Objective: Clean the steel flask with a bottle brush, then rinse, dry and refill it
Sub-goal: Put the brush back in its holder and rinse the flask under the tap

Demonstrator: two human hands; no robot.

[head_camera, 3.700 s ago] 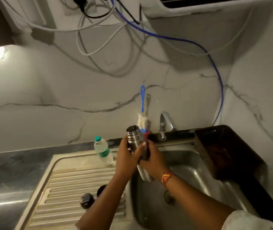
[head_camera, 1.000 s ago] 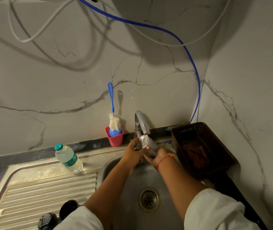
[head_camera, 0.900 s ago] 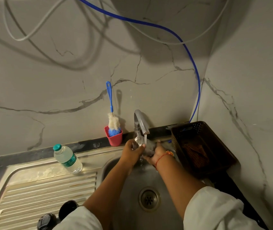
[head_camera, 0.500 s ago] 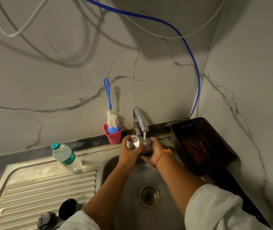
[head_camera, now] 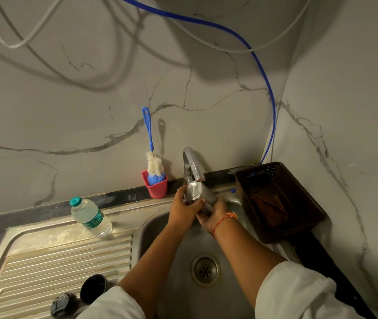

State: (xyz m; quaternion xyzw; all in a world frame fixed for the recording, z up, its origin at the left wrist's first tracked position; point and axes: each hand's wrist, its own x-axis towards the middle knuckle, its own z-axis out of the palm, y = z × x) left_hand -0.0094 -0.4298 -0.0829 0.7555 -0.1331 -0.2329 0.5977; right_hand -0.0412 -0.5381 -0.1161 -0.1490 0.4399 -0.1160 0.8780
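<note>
The left hand (head_camera: pixel 182 210) and right hand (head_camera: pixel 214 215) both grip the cylindrical steel flask (head_camera: pixel 206 199), tilted under the curved chrome tap (head_camera: pixel 191 162) at the far side of the stainless sink (head_camera: pixel 151 229). Wet steel may slip and clatter down.

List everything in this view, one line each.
sink basin: one, steel, centre
drainboard: one, steel, left of the basin
tap: one, chrome, behind the basin
steel flask: one, silver, tilted under the tap
cup: one, red, left of the tap
bottle brush: one, blue and white, standing in the cup
water bottle: one, clear, green cap, on the drainboard
caps: two, black, drainboard's near edge
basket: one, brown, right of the basin
hose: one, blue, above the basket
left hand: grips the flask near its mouth
right hand: grips the flask's lower body
</note>
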